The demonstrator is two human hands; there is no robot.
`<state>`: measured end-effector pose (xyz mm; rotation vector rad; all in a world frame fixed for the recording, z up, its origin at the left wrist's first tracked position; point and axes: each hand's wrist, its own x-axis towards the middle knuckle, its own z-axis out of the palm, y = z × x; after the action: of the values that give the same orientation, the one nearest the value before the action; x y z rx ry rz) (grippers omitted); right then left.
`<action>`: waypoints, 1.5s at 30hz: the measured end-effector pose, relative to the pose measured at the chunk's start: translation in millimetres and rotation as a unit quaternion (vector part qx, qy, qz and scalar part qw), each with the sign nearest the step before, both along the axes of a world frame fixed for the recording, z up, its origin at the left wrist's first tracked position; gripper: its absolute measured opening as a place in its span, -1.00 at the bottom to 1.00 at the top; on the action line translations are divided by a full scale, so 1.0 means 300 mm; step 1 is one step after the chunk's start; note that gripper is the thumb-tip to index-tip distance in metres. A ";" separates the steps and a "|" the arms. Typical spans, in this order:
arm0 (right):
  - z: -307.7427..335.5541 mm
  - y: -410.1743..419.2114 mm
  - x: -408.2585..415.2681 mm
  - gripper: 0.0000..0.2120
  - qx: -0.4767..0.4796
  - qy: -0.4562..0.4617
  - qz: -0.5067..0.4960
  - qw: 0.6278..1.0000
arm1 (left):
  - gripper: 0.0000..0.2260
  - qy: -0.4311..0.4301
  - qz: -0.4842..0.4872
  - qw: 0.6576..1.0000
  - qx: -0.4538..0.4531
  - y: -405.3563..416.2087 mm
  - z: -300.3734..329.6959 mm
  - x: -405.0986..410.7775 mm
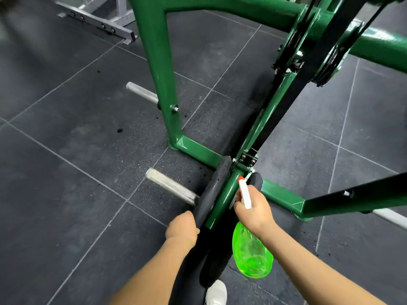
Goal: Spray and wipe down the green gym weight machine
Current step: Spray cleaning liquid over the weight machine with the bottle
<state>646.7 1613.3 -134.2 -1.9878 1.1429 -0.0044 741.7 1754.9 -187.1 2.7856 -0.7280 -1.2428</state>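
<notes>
Head view: glossy green machine, bolted joints.

We are standing in a gym: dark speckled rubber floor tiles are filling the frame, a green weight machine rising at centre, grey equipment lying upper left.

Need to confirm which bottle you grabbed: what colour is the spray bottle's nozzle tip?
Red-orange tip on a white sprayer head; the spray bottle is translucent green. Head view.
</notes>
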 end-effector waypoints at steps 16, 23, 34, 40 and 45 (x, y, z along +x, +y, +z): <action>-0.064 0.446 -0.016 -0.85 0.080 0.065 -0.014 0.995 | -0.54 0.242 0.036 0.965 -0.092 0.188 -0.093 0.133; -0.138 0.690 -0.034 -0.90 0.101 0.062 -0.133 0.984 | -0.47 0.268 -0.031 0.958 -0.093 0.255 -0.105 0.183; -0.242 0.939 -0.147 -0.78 0.139 0.055 -0.140 0.979 | -0.44 0.219 -0.074 0.970 -0.074 0.406 -0.151 0.155; -0.355 1.006 -0.149 -0.82 0.157 0.088 -0.071 0.981 | -0.47 0.190 -0.082 0.977 -0.060 0.447 -0.209 0.150; -0.421 1.044 -0.161 -0.84 0.149 0.077 -0.062 0.984 | -0.45 0.166 -0.111 0.978 -0.061 0.465 -0.251 0.120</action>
<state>598.4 1926.4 -260.4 -1.6729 1.2838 0.2470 777.7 1894.3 -262.2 2.3638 -1.0641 -1.5854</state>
